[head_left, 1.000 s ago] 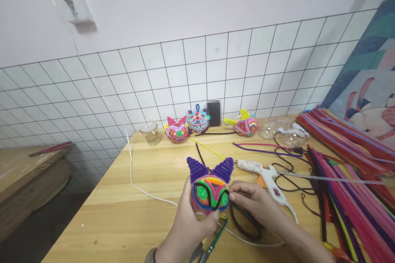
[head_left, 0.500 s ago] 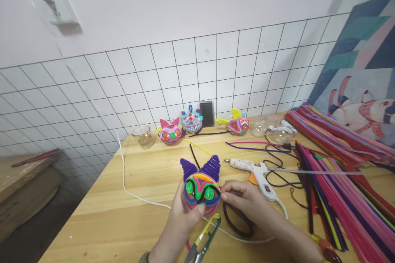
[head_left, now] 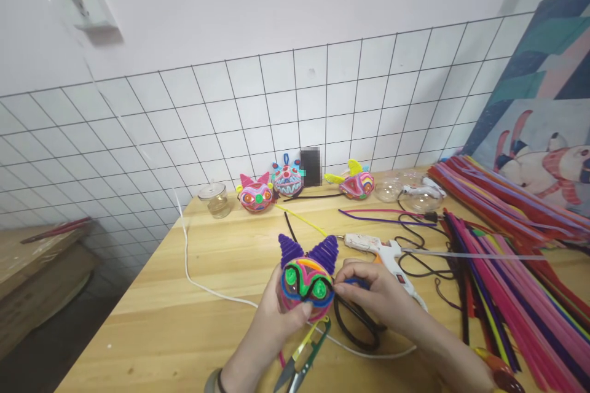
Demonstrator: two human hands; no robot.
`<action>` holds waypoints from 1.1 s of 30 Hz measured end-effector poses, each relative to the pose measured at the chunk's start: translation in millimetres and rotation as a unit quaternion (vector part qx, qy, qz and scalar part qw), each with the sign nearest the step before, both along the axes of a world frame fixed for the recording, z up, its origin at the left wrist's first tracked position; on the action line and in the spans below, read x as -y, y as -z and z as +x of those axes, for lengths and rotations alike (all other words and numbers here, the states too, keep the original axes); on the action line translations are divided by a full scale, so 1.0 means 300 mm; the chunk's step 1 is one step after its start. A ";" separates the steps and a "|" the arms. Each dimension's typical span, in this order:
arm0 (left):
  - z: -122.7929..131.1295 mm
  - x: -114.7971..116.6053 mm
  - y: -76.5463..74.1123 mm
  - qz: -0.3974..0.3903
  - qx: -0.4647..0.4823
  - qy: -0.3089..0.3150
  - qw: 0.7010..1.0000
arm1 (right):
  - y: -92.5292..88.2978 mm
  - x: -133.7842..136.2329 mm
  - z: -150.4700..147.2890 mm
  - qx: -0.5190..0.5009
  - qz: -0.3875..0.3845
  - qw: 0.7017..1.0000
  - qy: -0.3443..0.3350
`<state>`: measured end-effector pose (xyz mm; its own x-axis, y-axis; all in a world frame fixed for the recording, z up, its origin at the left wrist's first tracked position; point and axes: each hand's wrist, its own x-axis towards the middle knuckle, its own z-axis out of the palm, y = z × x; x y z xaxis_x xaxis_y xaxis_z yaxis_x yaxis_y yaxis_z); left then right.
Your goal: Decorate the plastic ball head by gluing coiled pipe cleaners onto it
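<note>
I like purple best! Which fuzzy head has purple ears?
The head held between the left hand and right hand. The back three differ: pink-eared head, blue head, yellow-eared head.

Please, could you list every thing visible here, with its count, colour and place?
craft head: one, many-coloured with purple ears, held over the table's front.
finished heads: three, pink, blue and pink-yellow, by the wall.
glass jar: one, clear, left of them.
glue gun: one, white, right of centre.
snips: one, yellow-green, front edge.
pipe cleaners: many, mixed colours, right side.
black loop: one, black, under the right hand.
white cord: one, white, left part.
table: one, pale wood, below everything.
left hand: one, cups the craft head.
right hand: one, fingers pinch its right edge.
</note>
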<state>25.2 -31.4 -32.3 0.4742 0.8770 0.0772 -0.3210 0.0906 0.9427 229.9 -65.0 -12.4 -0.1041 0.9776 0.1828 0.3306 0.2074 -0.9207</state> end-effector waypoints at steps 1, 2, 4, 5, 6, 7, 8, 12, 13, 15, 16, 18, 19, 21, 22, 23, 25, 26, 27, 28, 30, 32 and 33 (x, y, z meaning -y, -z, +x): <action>0.001 0.000 0.001 -0.004 0.002 0.003 1.000 | 0.001 0.001 -0.001 0.002 0.001 1.000 0.000; 0.002 0.000 0.001 -0.010 0.004 0.007 1.000 | 0.002 0.001 -0.002 0.004 -0.001 1.000 0.001; 0.004 0.001 -0.002 -0.028 0.012 0.015 0.999 | 0.004 0.003 -0.004 0.013 -0.006 1.000 0.002; 0.005 0.002 -0.003 -0.038 0.017 0.018 0.999 | 0.005 0.004 -0.005 0.018 -0.006 1.000 0.002; 0.006 0.003 -0.005 -0.048 0.022 0.020 0.998 | 0.005 0.004 -0.006 0.025 -0.005 1.000 0.002; 0.007 0.003 -0.005 -0.059 0.025 0.021 0.998 | 0.004 0.005 -0.007 0.031 -0.001 1.000 0.002; 0.008 0.003 -0.005 -0.070 0.027 0.022 0.997 | 0.004 0.006 -0.007 0.038 0.004 0.999 0.002; 0.011 0.002 0.009 -0.101 0.037 0.022 0.994 | -0.001 0.008 -0.007 0.061 0.017 0.998 -0.003; 0.012 0.001 0.013 -0.105 0.041 0.023 0.993 | -0.002 0.008 -0.008 0.064 0.019 0.998 -0.003; 0.012 -0.001 0.018 -0.110 0.045 0.025 0.993 | -0.004 0.009 -0.009 0.067 0.022 0.997 -0.001; 0.013 -0.001 0.019 -0.112 0.045 0.026 0.992 | -0.005 0.010 -0.010 0.067 0.024 0.997 0.000; 0.012 -0.001 0.019 -0.112 0.045 0.025 0.992 | -0.006 0.010 -0.011 0.063 0.024 0.998 0.001; 0.012 0.000 0.018 -0.110 0.045 0.025 0.993 | -0.007 0.009 -0.012 0.061 0.023 0.998 0.002; 0.011 0.001 0.013 -0.103 0.043 0.023 0.993 | -0.006 0.009 -0.012 0.062 0.017 0.998 0.002; 0.010 0.002 0.009 -0.098 0.041 0.025 0.994 | -0.004 0.008 -0.011 0.063 0.013 0.998 0.002; 0.010 0.003 0.005 -0.093 0.040 0.027 0.995 | -0.002 0.007 -0.009 0.065 0.010 0.998 0.001; 0.010 0.006 -0.003 -0.084 0.039 0.033 0.995 | 0.005 0.005 -0.004 0.067 0.003 0.998 -0.006; 0.010 0.008 -0.008 -0.080 0.038 0.035 0.995 | 0.008 0.003 -0.002 0.067 0.001 0.998 -0.010; 0.010 0.009 -0.012 -0.077 0.036 0.035 0.996 | 0.011 0.002 0.001 0.067 0.000 0.998 -0.013; 0.011 0.011 -0.016 -0.073 0.033 0.034 0.996 | 0.014 0.000 0.003 0.067 0.000 0.998 -0.015; 0.012 0.015 -0.025 -0.068 0.024 0.031 0.997 | 0.017 -0.003 0.005 0.068 0.004 0.998 -0.017; 0.012 0.017 -0.032 -0.066 0.016 0.027 0.997 | 0.019 -0.005 0.005 0.067 0.010 0.998 -0.016; 0.012 0.017 -0.036 -0.066 0.015 0.026 0.997 | 0.020 -0.006 0.005 0.065 0.011 0.998 -0.017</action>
